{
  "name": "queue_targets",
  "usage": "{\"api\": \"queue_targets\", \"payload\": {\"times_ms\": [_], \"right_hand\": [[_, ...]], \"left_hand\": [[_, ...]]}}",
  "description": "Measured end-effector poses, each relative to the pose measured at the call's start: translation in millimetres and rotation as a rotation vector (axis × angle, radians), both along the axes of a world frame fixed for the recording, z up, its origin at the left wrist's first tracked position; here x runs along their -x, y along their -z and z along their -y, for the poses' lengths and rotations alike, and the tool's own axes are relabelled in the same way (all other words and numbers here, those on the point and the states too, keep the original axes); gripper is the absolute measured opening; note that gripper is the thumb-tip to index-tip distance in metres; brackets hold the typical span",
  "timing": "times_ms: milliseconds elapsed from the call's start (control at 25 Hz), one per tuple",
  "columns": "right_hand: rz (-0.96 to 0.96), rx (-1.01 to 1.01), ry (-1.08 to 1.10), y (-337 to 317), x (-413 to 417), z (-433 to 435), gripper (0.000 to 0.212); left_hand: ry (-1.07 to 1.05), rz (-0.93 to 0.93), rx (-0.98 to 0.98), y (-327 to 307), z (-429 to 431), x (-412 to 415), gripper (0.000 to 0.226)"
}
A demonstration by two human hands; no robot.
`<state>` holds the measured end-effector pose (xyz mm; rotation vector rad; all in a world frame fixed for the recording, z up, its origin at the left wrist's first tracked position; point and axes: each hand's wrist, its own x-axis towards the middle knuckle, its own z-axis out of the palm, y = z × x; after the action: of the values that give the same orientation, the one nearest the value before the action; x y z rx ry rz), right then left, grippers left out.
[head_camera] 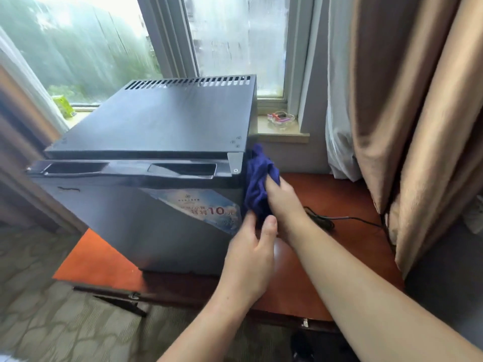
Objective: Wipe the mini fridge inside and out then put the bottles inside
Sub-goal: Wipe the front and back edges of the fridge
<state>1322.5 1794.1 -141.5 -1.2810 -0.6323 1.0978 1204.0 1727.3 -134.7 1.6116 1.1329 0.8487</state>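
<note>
A black mini fridge stands on a reddish wooden table by the window, its door shut and a light blue sticker on the front. A dark blue cloth is pressed against the fridge's right side near the front corner. My right hand grips the cloth from the right. My left hand rests at the door's lower right edge, its thumb and fingers touching the cloth's bottom end. No bottles are in view.
A black power cord trails across the table to the right. Brown curtains hang at the right. On the windowsill sit a glass ashtray and a green box. Patterned carpet lies below.
</note>
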Motion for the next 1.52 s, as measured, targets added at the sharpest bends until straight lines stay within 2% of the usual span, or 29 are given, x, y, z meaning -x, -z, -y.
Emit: {"api": "queue_targets", "payload": {"times_ms": [80,200,240,360,600,760,880,1000,1080,1200,1320,1440,1520], "right_hand": [[-0.009,0.107,-0.045,37.8,-11.5,-16.6,0.023],[-0.01,0.264,-0.107,97.0,-25.8,-44.5,0.046],[-0.008,0.32,-0.129,114.7,-30.8,-50.2,0.048],[-0.032,0.441,-0.23,169.4,-46.9,-64.0,0.03],[-0.364,0.631,-0.205,267.1,-50.0,-64.4,0.031],[-0.444,0.617,-0.177,272.0,-61.7,-74.0,0.035],[-0.516,0.479,-0.133,242.2,-80.7,-107.9,0.035],[-0.436,0.334,-0.118,186.2,-104.4,-161.2,0.031],[-0.35,0.205,-0.081,140.4,-121.0,-195.8,0.018],[-0.191,0.021,-0.077,96.9,-132.0,-220.2,0.015],[-0.105,0.032,-0.09,125.6,-131.7,-227.3,0.026],[-0.127,0.199,-0.114,203.0,-122.1,-220.1,0.047],[-0.187,0.322,-0.161,255.1,-113.3,-202.6,0.048]], "left_hand": [[-0.026,-0.071,0.117,20.5,-16.0,-16.3,0.041],[-0.103,-0.187,0.269,55.0,-36.5,-46.6,0.045],[-0.123,-0.223,0.326,64.7,-40.7,-56.1,0.05],[-0.187,-0.297,0.498,106.6,-58.0,-79.6,0.058],[-0.306,-0.432,0.734,183.1,-85.1,-98.8,0.058],[-0.362,-0.431,0.722,195.2,-95.7,-115.0,0.056],[-0.45,-0.289,0.597,180.1,-121.8,-131.1,0.063],[-0.483,-0.12,0.446,140.6,-164.2,-156.9,0.062],[-0.497,-0.038,0.287,111.8,-190.3,-175.4,0.064],[-0.524,0.092,0.138,98.6,-211.2,-190.4,0.054],[-0.523,0.055,0.165,120.2,-214.5,-192.2,0.053],[-0.528,-0.001,0.299,164.5,-209.2,-188.2,0.05],[-0.54,-0.05,0.399,199.9,-198.7,-181.8,0.052]]}}
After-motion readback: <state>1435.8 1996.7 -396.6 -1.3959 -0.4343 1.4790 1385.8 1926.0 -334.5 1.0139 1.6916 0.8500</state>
